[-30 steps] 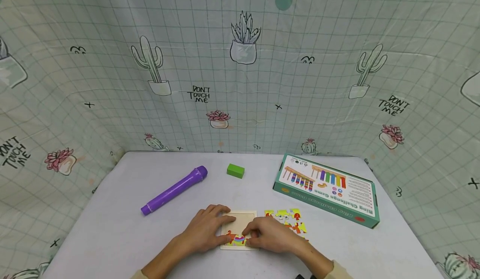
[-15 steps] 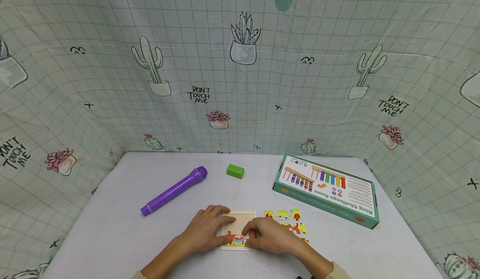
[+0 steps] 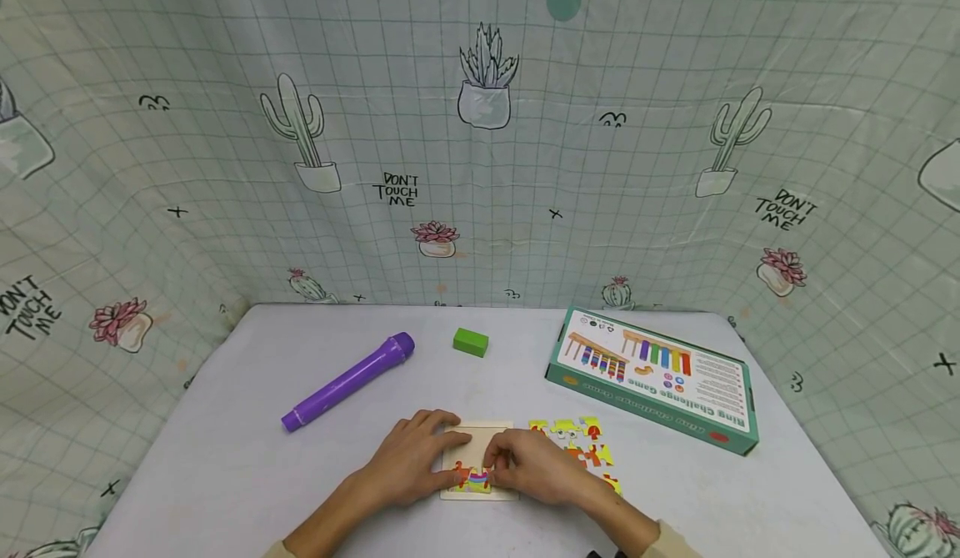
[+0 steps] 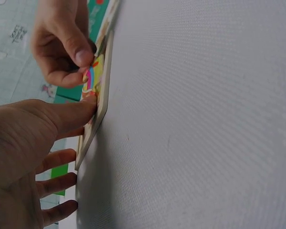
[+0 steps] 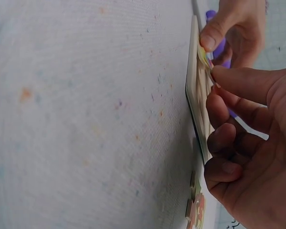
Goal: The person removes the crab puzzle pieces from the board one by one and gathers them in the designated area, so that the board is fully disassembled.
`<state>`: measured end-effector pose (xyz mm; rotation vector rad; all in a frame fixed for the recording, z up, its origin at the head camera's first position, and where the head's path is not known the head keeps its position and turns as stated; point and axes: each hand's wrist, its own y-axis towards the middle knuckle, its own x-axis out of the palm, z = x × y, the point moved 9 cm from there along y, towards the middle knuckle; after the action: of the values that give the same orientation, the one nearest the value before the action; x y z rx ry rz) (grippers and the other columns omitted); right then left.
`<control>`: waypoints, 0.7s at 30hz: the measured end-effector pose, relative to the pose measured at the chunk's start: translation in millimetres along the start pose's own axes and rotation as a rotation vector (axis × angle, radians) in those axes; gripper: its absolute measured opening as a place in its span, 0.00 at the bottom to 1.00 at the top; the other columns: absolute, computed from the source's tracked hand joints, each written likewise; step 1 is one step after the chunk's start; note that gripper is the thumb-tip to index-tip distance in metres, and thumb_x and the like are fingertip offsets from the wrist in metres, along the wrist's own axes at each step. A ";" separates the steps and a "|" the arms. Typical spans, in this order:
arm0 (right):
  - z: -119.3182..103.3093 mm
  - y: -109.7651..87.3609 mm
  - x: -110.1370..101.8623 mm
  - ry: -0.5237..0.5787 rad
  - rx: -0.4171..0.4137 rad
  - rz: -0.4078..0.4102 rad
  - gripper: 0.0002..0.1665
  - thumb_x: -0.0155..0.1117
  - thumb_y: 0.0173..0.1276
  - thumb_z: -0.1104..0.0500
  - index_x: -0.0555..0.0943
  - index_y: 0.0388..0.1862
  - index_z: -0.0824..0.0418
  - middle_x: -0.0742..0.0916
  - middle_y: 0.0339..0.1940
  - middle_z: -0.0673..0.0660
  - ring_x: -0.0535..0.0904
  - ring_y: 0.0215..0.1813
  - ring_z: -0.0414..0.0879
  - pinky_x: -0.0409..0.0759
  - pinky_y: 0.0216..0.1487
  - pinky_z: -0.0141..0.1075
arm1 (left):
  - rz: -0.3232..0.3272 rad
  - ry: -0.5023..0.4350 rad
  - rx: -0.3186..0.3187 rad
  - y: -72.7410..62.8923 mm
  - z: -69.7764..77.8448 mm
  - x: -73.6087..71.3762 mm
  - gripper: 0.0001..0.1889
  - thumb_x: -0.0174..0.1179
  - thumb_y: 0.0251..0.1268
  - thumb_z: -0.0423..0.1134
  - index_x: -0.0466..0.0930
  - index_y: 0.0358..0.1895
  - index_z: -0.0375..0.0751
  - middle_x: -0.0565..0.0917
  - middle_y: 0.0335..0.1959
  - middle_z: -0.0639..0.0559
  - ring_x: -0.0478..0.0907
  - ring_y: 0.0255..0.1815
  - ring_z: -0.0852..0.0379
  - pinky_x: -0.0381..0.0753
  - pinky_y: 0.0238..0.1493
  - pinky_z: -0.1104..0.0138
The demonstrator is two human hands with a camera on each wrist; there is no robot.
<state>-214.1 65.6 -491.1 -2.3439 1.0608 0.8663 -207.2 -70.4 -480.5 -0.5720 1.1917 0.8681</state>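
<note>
In the head view a shallow wooden puzzle tray lies on the table, with a few colourful jigsaw pieces at its near left. My left hand rests along the tray's left side, thumb pressing on these pieces and the other fingers spread near the rim. My right hand pinches a puzzle piece between thumb and index finger beside them. The right wrist view shows this piece tilted up from the tray floor; its far end is close to the left thumb.
Several loose puzzle pieces lie right of the tray, some behind the right hand. Farther back are a purple toy microphone, a green block and a Ring Challenge Game box. A patterned cloth hangs behind the table.
My right hand has shifted slightly up and left, and the right end of the piece it pinches now stands off the tray. The left hand has stayed in place.
</note>
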 end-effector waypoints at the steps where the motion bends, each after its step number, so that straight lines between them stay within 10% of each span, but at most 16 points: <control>1: -0.4 0.3 -0.2 -0.006 0.000 0.005 0.06 0.72 0.63 0.58 0.82 0.34 0.48 0.79 0.24 0.40 0.72 0.27 0.32 0.71 0.31 0.29 | 0.000 0.000 0.000 -0.1 0.0 -0.1 0.27 0.67 0.61 0.58 0.81 0.63 0.55 0.76 0.64 0.52 0.70 0.65 0.48 0.74 0.56 0.49; 21: 12.3 -20.1 -26.0 0.127 -0.012 0.049 0.04 0.70 0.68 0.55 0.82 0.34 0.49 0.84 0.29 0.43 0.77 0.32 0.35 0.75 0.34 0.30 | -0.018 0.003 0.000 -4.6 1.3 1.2 0.28 0.65 0.65 0.56 0.78 0.67 0.55 0.73 0.68 0.52 0.68 0.67 0.48 0.72 0.59 0.47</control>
<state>-216.3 98.6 -479.6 -2.4193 1.1714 0.7511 -202.6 -71.7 -481.5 -0.5838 1.1876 0.8526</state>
